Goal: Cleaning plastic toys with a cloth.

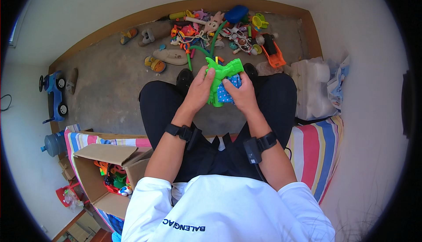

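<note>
Between my knees I hold a bright green plastic toy gun above the concrete floor. My left hand grips its left side, with the thumb lying on top. In my right hand is a blue polka-dot cloth, pressed by the thumb against the toy's right side. The cloth covers part of the toy, and the right fingers behind are mostly hidden.
Many mixed toys lie heaped by the far wall, with an orange toy truck at their right. A cardboard box holding toys stands open on the striped bedding at left. White packaging leans at right.
</note>
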The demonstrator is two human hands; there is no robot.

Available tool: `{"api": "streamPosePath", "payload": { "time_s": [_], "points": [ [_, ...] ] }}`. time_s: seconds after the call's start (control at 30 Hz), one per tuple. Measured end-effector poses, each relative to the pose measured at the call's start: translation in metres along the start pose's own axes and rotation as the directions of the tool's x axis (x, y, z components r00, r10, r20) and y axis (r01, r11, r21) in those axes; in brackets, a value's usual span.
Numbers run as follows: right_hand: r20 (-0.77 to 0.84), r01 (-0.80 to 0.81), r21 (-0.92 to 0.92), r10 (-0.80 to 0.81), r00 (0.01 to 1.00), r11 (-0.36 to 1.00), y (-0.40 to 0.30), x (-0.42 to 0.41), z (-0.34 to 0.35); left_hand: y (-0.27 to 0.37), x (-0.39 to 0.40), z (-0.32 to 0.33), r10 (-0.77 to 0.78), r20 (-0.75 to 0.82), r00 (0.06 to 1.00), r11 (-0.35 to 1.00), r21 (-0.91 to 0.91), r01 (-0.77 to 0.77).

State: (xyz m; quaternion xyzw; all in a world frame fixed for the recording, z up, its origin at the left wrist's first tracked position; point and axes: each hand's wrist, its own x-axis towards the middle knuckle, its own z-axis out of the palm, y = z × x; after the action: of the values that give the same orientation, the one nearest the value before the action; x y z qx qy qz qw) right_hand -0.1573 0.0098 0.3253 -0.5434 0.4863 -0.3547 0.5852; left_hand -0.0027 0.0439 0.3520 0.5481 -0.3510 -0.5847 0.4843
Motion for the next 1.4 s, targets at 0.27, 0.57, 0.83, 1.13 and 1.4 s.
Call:
{"api": "streamPosePath", "payload": {
  "time_s": [0.27, 0.57, 0.83, 1.13, 1.4],
  "points": [
    [0.092, -0.05, 0.171, 0.035, 0.995, 0.984, -0.004, -0.001, 0.0, -0.009, 0.003, -0.005, -0.014, -0.018, 1.0, 0.999, -0.035, 0.013],
    [0.046, 0.046, 0.0, -0.046, 0.998, 0.999, -0.002, -0.002, -0.002, -0.004, 0.003, -0.002, -0.001, -0.013, 1.0, 1.0, 0.001, 0.001],
    [-0.027, 0.019, 0.002, -0.019, 0.999, 1.0, -0.009, -0.002, 0.001, 0.0, 0.0, 0.002, 0.003, -0.013, 1.0, 1.0, 0.009, -0.003],
    [0.108, -0.119, 0.233, 0.096, 0.99, 0.965, -0.006, -0.001, 0.0, -0.011, 0.004, -0.004, 0.025, -0.055, 0.998, 0.997, 0.081, -0.02],
    [0.095, -0.069, 0.076, 0.062, 0.994, 0.995, 0.0, 0.0, -0.003, -0.015, 0.007, -0.005, 0.051, -0.059, 0.997, 0.996, 0.072, -0.046]
  ]
}}
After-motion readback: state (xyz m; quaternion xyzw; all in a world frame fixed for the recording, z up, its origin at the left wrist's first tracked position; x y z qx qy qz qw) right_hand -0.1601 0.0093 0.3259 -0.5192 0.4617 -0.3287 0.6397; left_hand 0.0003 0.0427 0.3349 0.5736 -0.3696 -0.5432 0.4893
